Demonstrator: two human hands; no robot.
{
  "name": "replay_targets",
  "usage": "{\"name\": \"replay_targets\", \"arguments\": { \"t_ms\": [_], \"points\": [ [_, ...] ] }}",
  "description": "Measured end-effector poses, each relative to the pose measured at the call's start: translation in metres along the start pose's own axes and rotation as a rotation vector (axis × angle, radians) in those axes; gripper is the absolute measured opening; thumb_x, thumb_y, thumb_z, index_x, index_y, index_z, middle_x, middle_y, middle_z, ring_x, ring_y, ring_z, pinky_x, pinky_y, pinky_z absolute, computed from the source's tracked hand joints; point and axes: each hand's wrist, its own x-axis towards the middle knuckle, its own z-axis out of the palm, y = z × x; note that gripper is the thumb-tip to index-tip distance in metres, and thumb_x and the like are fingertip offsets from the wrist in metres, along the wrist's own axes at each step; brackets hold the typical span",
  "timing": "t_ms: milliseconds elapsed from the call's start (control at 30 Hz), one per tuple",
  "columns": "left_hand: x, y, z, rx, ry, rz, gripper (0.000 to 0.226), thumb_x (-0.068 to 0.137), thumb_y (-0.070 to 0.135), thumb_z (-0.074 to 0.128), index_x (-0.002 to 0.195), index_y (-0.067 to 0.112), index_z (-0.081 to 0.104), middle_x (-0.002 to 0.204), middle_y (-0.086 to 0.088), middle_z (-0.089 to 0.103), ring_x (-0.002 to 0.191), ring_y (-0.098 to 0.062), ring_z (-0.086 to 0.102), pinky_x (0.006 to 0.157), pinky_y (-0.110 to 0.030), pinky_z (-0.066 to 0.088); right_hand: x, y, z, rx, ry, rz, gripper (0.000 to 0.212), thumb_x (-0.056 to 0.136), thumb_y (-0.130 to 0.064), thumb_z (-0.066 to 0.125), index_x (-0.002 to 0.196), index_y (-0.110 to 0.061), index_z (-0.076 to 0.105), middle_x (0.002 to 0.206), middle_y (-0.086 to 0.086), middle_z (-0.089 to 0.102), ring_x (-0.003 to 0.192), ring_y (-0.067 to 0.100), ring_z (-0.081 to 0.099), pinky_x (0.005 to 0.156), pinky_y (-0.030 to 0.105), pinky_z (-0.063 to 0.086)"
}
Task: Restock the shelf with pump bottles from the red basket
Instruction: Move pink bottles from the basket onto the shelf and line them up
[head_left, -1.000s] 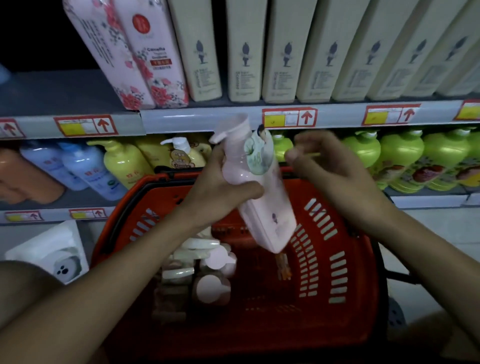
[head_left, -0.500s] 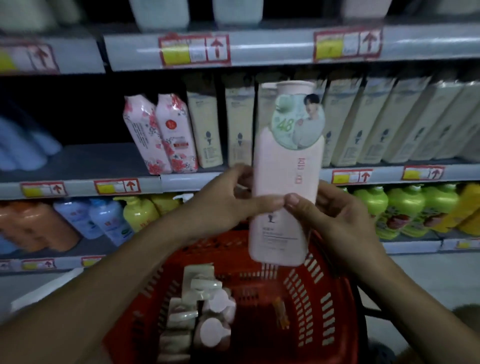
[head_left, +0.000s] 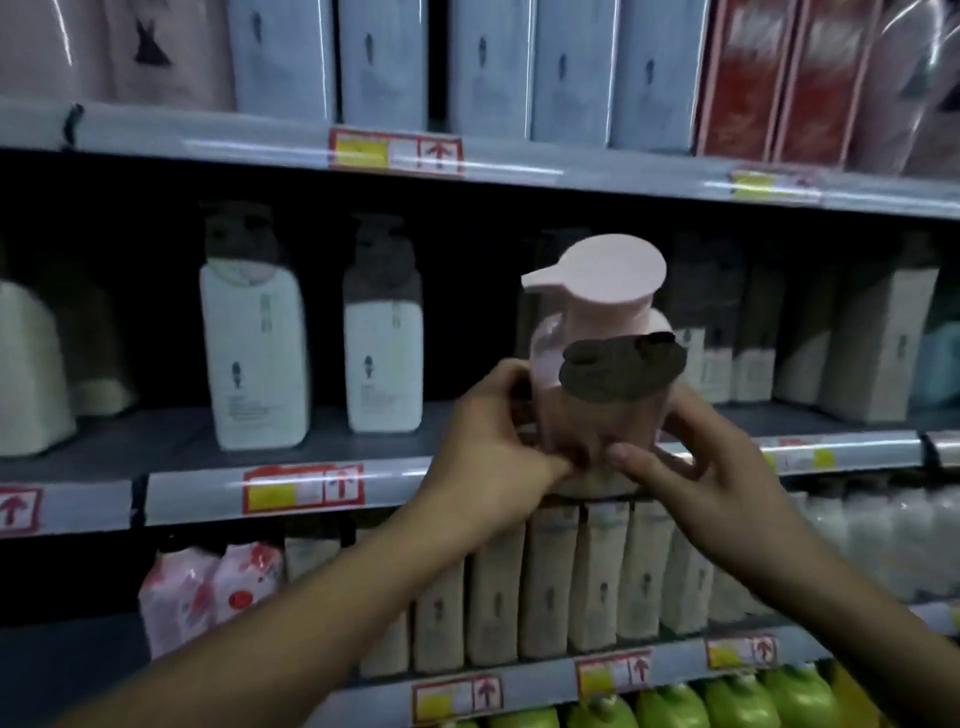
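Shelf edge (head_left: 519, 483) meets the pink pump bottle (head_left: 597, 364), seemingly upright, gripped by left hand (head_left: 488, 447) and right hand (head_left: 691, 467).

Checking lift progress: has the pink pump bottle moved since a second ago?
Yes. The pink pump bottle, held by the left hand and right hand, went up from over the red basket to the shelf holding white bottles.

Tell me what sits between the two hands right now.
In the head view, the pink pump bottle sits between them: the left hand and right hand grip its lower body from either side, at the shelf edge.
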Motion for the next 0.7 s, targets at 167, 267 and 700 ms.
{"name": "replay_targets", "arguments": {
  "t_ms": [167,267,700],
  "points": [
    [0.075,0.002,0.023,0.000,0.097,0.010,0.061,0.070,-0.002,0.087,0.125,0.009,0.060,0.118,-0.010,0.071,0.108,-0.023,0.069,0.096,-0.042,0.058,0.076,0.026,-0.019,-0.062,-0.027,-0.057,0.051,0.093,-0.020,0.068,0.142,-0.017,0.054,0.136,0.001,0.063,0.127,0.011,0.058,0.104,0.026,0.051],
    [0.090,-0.018,0.028,0.115,0.088,-0.010,0.064,0.073,0.007,0.088,0.130,0.014,0.060,0.121,-0.002,0.070,0.101,-0.011,0.065,0.078,-0.010,0.054,0.090,0.056,-0.022,-0.059,-0.098,0.006,0.050,0.093,-0.025,0.068,0.141,-0.018,0.054,0.136,0.003,0.063,0.126,0.012,0.061,0.105,0.034,0.051],
    [0.103,-0.041,0.061,0.277,0.161,-0.002,0.081,0.080,0.038,0.080,0.150,0.029,0.039,0.139,-0.001,0.059,0.123,-0.021,0.059,0.098,-0.040,0.056,0.106,0.093,-0.026,0.079,0.023,0.245,0.036,0.086,-0.025,0.074,0.121,-0.030,0.067,0.105,-0.012,0.079,0.097,0.003,0.074,0.073,0.021,0.061]
  ]
}}
